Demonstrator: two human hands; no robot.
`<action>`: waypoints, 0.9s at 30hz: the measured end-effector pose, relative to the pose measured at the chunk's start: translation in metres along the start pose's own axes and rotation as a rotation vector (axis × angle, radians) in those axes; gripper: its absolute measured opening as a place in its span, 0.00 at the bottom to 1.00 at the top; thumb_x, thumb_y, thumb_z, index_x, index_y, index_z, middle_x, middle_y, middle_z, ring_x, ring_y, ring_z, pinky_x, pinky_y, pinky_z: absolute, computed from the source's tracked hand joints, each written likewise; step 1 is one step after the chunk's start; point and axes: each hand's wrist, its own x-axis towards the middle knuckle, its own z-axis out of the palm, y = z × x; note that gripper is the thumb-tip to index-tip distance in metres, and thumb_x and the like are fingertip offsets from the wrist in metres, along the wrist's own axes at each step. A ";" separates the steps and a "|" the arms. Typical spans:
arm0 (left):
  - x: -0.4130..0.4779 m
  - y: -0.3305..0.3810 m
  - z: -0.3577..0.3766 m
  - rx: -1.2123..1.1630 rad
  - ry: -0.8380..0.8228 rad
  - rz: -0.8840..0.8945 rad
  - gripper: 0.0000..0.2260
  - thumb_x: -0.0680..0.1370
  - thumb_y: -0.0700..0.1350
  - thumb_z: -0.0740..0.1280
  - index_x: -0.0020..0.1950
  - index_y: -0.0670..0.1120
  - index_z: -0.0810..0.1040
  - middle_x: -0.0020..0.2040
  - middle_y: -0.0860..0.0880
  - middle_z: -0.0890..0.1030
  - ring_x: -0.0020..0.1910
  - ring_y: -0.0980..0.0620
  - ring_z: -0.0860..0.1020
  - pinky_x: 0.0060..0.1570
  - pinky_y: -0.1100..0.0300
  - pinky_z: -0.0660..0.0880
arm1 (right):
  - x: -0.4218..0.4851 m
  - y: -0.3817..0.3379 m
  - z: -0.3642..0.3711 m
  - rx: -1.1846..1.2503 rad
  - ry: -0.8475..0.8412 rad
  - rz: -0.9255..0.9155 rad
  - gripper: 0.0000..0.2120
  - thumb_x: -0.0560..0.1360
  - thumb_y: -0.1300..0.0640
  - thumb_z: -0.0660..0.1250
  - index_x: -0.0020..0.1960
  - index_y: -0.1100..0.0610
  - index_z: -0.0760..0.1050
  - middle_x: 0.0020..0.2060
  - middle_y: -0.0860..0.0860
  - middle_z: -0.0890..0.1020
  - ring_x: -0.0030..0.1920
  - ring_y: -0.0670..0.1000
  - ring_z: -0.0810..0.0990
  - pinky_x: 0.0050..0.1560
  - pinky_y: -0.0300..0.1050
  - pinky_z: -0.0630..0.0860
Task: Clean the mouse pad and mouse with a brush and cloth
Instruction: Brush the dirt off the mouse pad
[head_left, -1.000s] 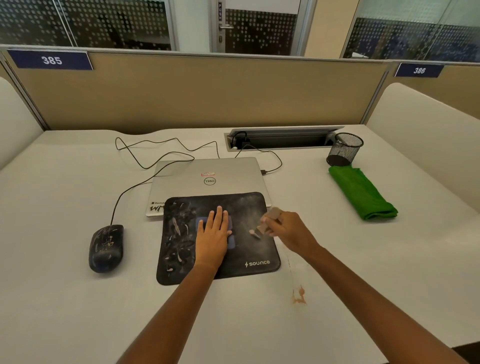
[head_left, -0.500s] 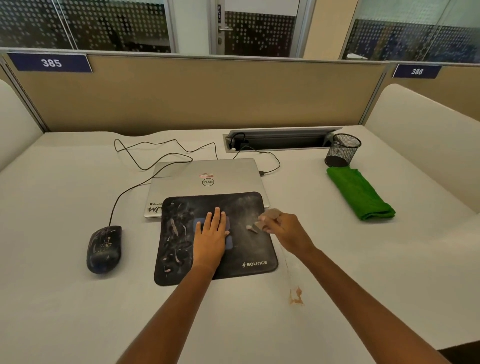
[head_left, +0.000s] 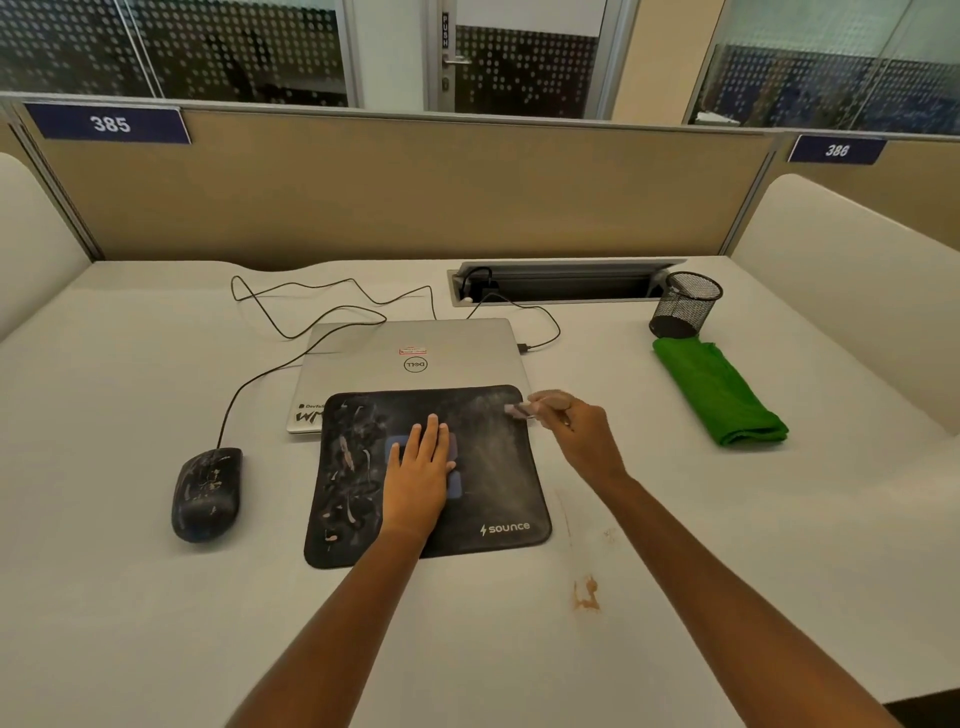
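White desk (head_left: 156, 597): bare across most of its top, with a small brown stain (head_left: 586, 595) on the near side, right of the mouse pad; the stain lies outside the task's two things.
Silver laptop (head_left: 415, 353): closed, behind the pad, whose far edge overlaps its lid.
Mouse pad (head_left: 498, 467): black, flat, in the middle of the desk. Its left half carries pale smears and flecks; its right half shows a grey dusty haze.
Green cloth (head_left: 719, 395): folded, well apart to the right, just in front of the mesh cup (head_left: 684, 310); untouched, so the wiping step looks not yet begun.
Mouse (head_left: 207, 493): black and streaked, left of the pad, corded, not yet handled.
Left hand (head_left: 420, 470): flat, fingers together and extended, pressing the pad's centre; grasping nothing, in the same place as half a second ago.
Right hand (head_left: 576, 434): clenched round the brush, at the pad's far right corner.
Brush (head_left: 519, 410): small and blurred; its tip rests at the pad's far right corner.
Change: the brush was nearer the pad's middle right a moment ago and has travelled up and out to the far corner.
Meaning: I judge this a sweep pushing dust off the right side; the dirtier left half still waits, then the mouse.
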 end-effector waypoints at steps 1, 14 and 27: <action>0.000 0.000 0.000 0.001 -0.001 0.000 0.24 0.83 0.48 0.46 0.77 0.44 0.42 0.78 0.45 0.42 0.77 0.45 0.45 0.75 0.49 0.50 | -0.003 0.002 0.003 -0.013 -0.039 -0.045 0.10 0.76 0.65 0.62 0.54 0.66 0.78 0.52 0.60 0.82 0.52 0.57 0.81 0.54 0.38 0.75; 0.000 0.001 0.001 0.005 0.002 -0.011 0.24 0.83 0.48 0.46 0.77 0.44 0.42 0.78 0.45 0.42 0.77 0.45 0.46 0.75 0.50 0.51 | -0.029 -0.001 -0.042 0.062 -0.542 0.136 0.07 0.73 0.68 0.65 0.46 0.61 0.81 0.43 0.53 0.82 0.41 0.47 0.81 0.47 0.35 0.79; -0.003 0.003 -0.003 -0.011 -0.017 -0.025 0.24 0.83 0.49 0.48 0.77 0.44 0.43 0.78 0.45 0.43 0.77 0.45 0.47 0.75 0.50 0.52 | -0.058 -0.005 -0.047 -0.063 -0.636 0.033 0.14 0.74 0.68 0.63 0.39 0.52 0.80 0.47 0.56 0.84 0.42 0.48 0.80 0.50 0.41 0.76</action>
